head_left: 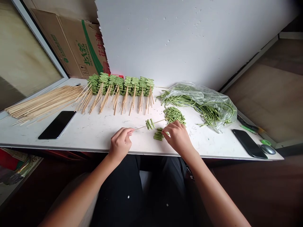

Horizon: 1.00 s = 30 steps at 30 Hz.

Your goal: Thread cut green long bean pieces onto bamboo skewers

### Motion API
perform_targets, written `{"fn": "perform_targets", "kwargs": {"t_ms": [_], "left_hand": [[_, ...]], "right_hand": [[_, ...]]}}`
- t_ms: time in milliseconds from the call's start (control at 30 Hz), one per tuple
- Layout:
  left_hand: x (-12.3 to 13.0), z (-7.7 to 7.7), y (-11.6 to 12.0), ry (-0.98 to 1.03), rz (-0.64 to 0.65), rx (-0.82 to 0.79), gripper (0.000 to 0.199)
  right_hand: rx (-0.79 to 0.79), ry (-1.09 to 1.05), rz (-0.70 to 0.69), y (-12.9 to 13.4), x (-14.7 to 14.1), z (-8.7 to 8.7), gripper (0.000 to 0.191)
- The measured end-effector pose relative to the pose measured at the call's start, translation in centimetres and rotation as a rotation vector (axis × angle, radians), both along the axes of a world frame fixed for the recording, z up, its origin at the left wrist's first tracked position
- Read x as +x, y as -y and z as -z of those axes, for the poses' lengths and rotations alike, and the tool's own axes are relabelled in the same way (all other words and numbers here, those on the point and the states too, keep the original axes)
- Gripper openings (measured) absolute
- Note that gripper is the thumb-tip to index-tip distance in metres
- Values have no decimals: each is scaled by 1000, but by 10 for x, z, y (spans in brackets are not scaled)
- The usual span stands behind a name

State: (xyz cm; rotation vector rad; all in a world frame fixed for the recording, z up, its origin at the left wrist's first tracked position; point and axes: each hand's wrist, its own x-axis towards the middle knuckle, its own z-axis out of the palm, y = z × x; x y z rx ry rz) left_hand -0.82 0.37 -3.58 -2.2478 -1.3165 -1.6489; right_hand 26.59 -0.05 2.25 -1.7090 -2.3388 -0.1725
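My left hand (120,143) pinches the end of a bamboo skewer (142,126) that runs to the right above the white table (99,132). Several short cut green bean pieces (150,124) are threaded on the skewer's middle. My right hand (177,137) sits just right of the skewer's tip, its fingertips pinching a bean piece at a small stack of cut beans (158,135). A larger heap of cut beans (174,115) lies just beyond that hand.
Filled skewers (120,86) stand in a row along the far edge, with a bundle of bare skewers (44,104) at left. A plastic bag of long green beans (201,105) lies at right. Phones (56,125) (249,143) lie on both sides. A cardboard box (71,44) stands behind.
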Motion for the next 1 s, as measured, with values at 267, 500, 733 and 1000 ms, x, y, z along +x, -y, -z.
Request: {"fn": "perform_targets", "kwargs": {"t_ms": [267, 500, 733, 1000], "left_hand": [[-1, 0, 0, -2, 9, -6, 41], [-2, 1, 0, -3, 7, -17, 40], [-1, 0, -1, 21, 5, -54, 40], [-2, -2, 0, 77, 15, -102, 43]], "right_hand": [[-45, 82, -14, -1, 4, -3, 18], [-46, -114, -38, -4, 12, -2, 18], [-1, -219, -129, -33, 1, 0, 32], [-193, 0, -365, -80, -13, -10, 17]]}}
